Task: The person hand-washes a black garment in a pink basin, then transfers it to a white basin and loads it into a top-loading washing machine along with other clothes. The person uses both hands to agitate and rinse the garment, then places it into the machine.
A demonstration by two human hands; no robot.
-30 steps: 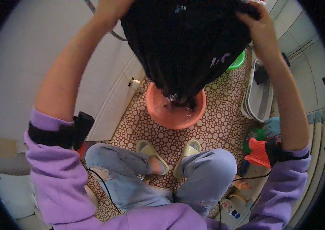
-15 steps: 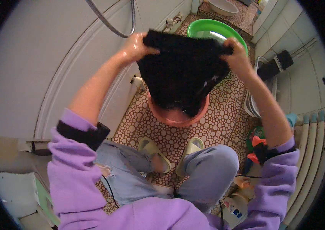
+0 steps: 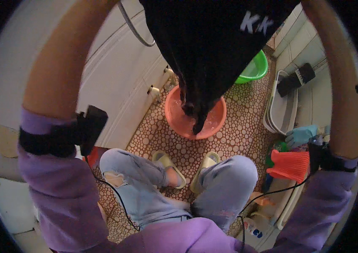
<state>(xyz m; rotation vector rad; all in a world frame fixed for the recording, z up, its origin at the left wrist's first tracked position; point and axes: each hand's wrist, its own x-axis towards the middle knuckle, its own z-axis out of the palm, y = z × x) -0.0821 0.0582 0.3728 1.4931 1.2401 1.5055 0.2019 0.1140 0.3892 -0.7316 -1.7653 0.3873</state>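
A wet-looking black garment (image 3: 204, 46) with white print on its upper right hangs from the top edge between my raised forearms. Its narrow, bunched lower end dangles into the pink basin (image 3: 171, 110), over the soapy water there. I cannot tell what kind of garment it is. My left forearm (image 3: 58, 59) and right forearm (image 3: 340, 76) both reach up past the top of the head view. That leaves both hands, and their grip on the cloth, hidden.
Behind the garment at right is a green basin (image 3: 260, 67) with water. White basins (image 3: 282, 107) and a black brush (image 3: 296, 80) lean along the right wall. A blue glove (image 3: 300, 135) and orange knitted cloth (image 3: 289, 164) are near my right elbow. A metal shower hose (image 3: 133, 26) hangs left.
Both arms have risen, taking the garment up until my hands left the view. The cloth hangs longer and narrower, and more of the pink basin shows.
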